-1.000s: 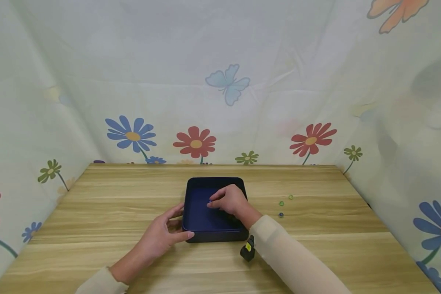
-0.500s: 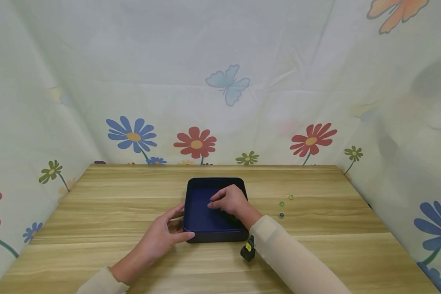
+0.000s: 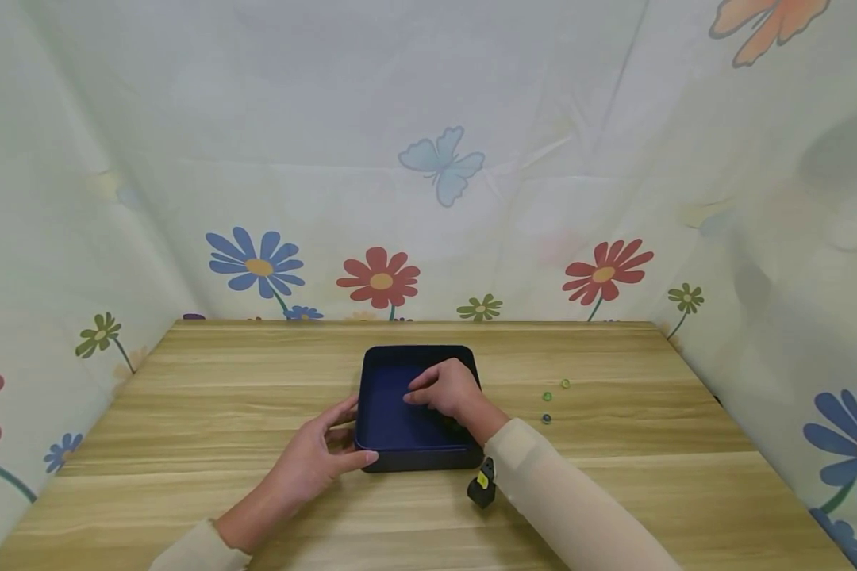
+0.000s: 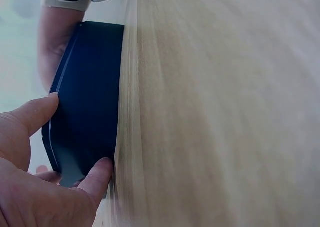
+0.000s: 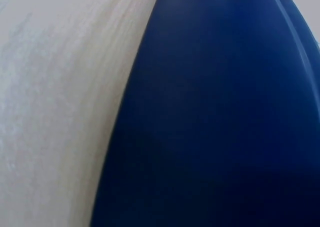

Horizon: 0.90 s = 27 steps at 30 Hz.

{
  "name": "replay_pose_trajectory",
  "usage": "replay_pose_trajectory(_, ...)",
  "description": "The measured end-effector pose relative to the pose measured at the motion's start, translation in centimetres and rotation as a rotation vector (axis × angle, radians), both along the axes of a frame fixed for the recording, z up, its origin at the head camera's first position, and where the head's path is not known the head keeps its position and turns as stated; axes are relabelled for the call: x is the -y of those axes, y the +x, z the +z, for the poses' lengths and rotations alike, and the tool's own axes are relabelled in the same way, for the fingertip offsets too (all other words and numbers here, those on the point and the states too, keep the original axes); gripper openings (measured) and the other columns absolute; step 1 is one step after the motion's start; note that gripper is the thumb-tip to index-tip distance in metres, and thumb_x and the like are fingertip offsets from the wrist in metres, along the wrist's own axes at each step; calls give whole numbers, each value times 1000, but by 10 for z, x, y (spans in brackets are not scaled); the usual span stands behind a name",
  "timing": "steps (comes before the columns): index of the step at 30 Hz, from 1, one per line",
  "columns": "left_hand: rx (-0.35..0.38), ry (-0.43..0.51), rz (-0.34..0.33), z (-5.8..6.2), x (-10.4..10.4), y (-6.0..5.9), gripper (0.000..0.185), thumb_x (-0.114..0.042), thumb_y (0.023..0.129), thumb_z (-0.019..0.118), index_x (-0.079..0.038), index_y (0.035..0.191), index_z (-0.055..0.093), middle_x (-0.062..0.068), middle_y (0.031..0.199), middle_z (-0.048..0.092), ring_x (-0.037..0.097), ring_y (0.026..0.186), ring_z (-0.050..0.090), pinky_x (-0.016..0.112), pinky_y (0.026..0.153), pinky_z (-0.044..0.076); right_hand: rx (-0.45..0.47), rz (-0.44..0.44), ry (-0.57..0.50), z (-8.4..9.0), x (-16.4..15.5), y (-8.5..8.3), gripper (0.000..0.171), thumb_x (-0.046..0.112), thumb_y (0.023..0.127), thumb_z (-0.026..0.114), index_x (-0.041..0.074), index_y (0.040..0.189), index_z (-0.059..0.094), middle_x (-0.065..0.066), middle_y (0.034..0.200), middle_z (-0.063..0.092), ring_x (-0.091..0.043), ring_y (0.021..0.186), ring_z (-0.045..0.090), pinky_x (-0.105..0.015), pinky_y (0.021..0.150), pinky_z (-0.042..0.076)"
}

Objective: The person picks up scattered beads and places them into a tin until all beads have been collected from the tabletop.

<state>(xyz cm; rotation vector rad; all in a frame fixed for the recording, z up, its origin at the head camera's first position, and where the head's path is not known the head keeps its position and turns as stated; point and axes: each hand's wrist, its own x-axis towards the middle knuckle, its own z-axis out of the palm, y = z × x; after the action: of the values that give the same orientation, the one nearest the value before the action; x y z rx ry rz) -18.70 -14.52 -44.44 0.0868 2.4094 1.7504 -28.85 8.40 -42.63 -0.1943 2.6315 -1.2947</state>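
Observation:
A dark blue square tray (image 3: 414, 350) sits in the middle of the wooden table (image 3: 186, 412). My left hand (image 3: 355, 434) grips its near left corner, with the thumb on the front wall and the fingers along the left side; the left wrist view shows the thumb (image 4: 31, 116) and a finger (image 4: 98, 174) on the tray wall (image 4: 88, 102). My right hand (image 3: 410, 396) is inside the tray, fingers curled with their tips down near the floor. Whatever is under those fingertips is hidden. The right wrist view shows only the tray (image 5: 215, 112) and the table (image 5: 55, 87).
Three small beads lie on the table right of the tray: two green (image 3: 565, 384) (image 3: 547, 395) and one blue (image 3: 546, 418). A black wrist device with a yellow label (image 3: 482, 485) hangs under my right forearm. Flower-print cloth walls (image 3: 428, 159) close in the table on three sides.
The right hand's fingertips have dipped slightly toward the tray floor. The left hand and the tray have stayed put.

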Motion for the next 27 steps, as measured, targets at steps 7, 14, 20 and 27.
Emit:
replay_pose_trajectory(7,2,-1,-2,0,0,0,92,-22,81,89,-20,158,40,19,152,51,38,134,57,43,102,55,-17,19,-30,6,-3,2,15,24,83,87,15,94,84,-3,100,76,-15,75,69,-32,71,60)
replay_pose_trajectory(14,-7,4,-6,0,0,0,92,-22,82,88,-18,159,39,19,152,51,38,134,57,43,102,56,-32,40,-86,16,-9,6,17,22,85,85,11,98,83,-4,99,78,-16,78,70,-35,79,62)
replay_pose_trajectory(20,3,-4,2,1,-1,0,92,-24,81,89,-20,158,39,18,152,52,37,134,57,42,102,56,-46,49,-116,24,-15,11,22,23,87,84,10,104,82,-4,98,79,-16,81,71,-36,81,62)
replay_pose_trajectory(27,-4,-4,-1,1,0,1,92,-22,81,89,-19,159,39,20,153,51,40,135,56,45,103,55,-40,22,-118,29,-25,15,23,30,88,82,16,107,82,-1,100,78,-16,85,70,-38,84,59)
